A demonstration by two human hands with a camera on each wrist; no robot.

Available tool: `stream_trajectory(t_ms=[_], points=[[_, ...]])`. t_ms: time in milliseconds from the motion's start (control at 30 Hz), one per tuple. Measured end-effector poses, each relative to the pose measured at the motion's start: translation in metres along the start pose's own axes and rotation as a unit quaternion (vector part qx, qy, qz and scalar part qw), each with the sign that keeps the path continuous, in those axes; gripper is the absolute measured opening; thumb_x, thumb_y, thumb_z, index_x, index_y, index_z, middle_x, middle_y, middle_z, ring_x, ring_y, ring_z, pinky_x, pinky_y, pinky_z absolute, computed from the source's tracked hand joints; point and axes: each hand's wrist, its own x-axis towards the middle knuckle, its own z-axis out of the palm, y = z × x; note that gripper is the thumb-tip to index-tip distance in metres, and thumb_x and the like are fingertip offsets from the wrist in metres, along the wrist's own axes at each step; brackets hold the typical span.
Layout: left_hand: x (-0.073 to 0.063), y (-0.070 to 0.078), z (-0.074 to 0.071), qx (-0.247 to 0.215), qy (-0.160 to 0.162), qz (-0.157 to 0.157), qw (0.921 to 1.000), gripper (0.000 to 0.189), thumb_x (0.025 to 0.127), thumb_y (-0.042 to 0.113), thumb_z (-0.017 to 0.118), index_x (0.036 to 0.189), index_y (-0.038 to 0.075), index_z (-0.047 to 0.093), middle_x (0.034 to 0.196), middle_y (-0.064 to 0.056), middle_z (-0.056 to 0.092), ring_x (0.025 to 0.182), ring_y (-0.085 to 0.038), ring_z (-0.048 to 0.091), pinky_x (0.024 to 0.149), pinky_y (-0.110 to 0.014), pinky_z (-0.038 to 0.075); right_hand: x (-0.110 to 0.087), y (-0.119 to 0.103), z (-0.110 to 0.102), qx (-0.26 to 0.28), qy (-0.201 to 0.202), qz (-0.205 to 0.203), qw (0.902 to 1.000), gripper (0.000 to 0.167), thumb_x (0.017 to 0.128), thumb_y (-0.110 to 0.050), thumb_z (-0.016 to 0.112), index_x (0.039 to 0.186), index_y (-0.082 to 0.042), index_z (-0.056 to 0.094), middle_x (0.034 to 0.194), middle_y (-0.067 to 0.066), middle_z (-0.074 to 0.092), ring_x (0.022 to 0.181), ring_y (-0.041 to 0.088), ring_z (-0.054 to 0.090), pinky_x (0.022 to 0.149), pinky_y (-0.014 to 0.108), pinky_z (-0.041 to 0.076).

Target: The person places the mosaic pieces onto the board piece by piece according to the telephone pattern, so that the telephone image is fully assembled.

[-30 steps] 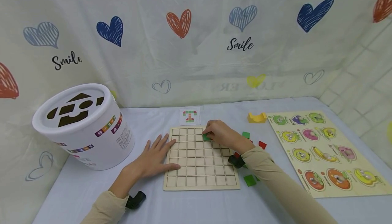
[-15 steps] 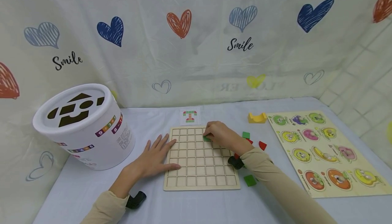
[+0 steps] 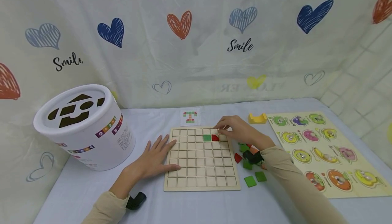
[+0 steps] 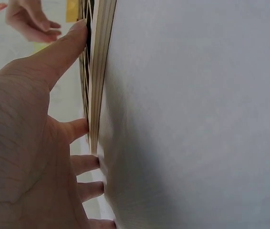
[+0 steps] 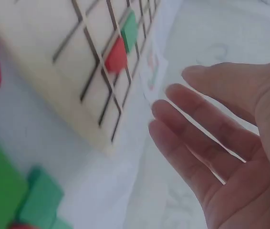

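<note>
A wooden grid board [image 3: 196,162] lies flat in the middle of the table. My left hand [image 3: 154,156] rests spread along its left edge; in the left wrist view the thumb [image 4: 68,45] lies over the rim. Two pieces sit side by side in the second row from the far edge: a green square tile [image 3: 207,138] and, right of it, a red piece with one rounded corner [image 3: 215,138]. Over the board's far right corner is my right hand [image 3: 237,128], its fingers loosely bent. The right wrist view shows nothing between those fingers [image 5: 187,143].
Loose green tiles [image 3: 250,181] and red pieces [image 3: 238,158] lie right of the board. A pattern card [image 3: 190,116] sits behind it. A white bucket [image 3: 101,142] with a shape-hole lid stands left. Far right are a yellow block [image 3: 257,118] and a fruit puzzle board [image 3: 333,142].
My right hand has let go of the green tile and moved right, uncovering it and the red piece beside it. The left hand has stayed still.
</note>
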Motion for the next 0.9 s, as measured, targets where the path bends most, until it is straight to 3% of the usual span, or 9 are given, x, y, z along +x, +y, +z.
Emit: stream_trajectory(t_ms=[200, 400, 600, 900], points=[[-0.001, -0.001, 0.000, -0.005, -0.002, -0.003, 1.0000, 0.100, 0.092, 0.072, 0.062, 0.166, 0.011, 0.030, 0.173, -0.021, 0.012, 0.160, -0.044, 0.004, 0.121, -0.074, 0.002, -0.029, 0.018, -0.018, 0.017, 0.029, 0.012, 0.9993, 0.019, 0.096, 0.004, 0.072, 0.113, 0.001, 0.078, 0.107, 0.011, 0.075, 0.099, 0.026, 0.070, 0.090, 0.047, 0.060], [-0.001, 0.001, -0.001, -0.006, -0.003, -0.003, 1.0000, 0.100, 0.093, 0.071, 0.062, 0.166, 0.012, 0.030, 0.173, -0.021, 0.013, 0.160, -0.043, 0.004, 0.121, -0.073, 0.002, -0.052, 0.032, -0.022, -0.001, 0.024, 0.041, 0.9989, 0.019, 0.093, 0.004, 0.075, 0.111, -0.002, 0.079, 0.108, 0.009, 0.074, 0.100, 0.028, 0.069, 0.090, 0.049, 0.059], [-0.001, 0.001, -0.001, -0.005, -0.002, -0.004, 1.0000, 0.099, 0.093, 0.071, 0.062, 0.166, 0.012, 0.030, 0.173, -0.021, 0.013, 0.160, -0.043, 0.004, 0.121, -0.073, 0.002, -0.059, 0.041, -0.022, -0.014, 0.006, 0.060, 0.9981, 0.019, 0.090, 0.006, 0.077, 0.108, 0.000, 0.079, 0.107, 0.010, 0.072, 0.098, 0.030, 0.069, 0.087, 0.047, 0.060], [0.000, -0.001, 0.002, -0.004, 0.007, -0.003, 1.0000, 0.102, 0.091, 0.074, 0.062, 0.167, 0.014, 0.028, 0.174, -0.019, 0.012, 0.160, -0.041, 0.003, 0.122, -0.072, 0.001, -0.060, 0.049, -0.023, -0.026, 0.016, 0.049, 0.9983, 0.018, 0.088, 0.006, 0.079, 0.106, 0.002, 0.078, 0.102, 0.011, 0.072, 0.093, 0.030, 0.070, 0.082, 0.044, 0.061]])
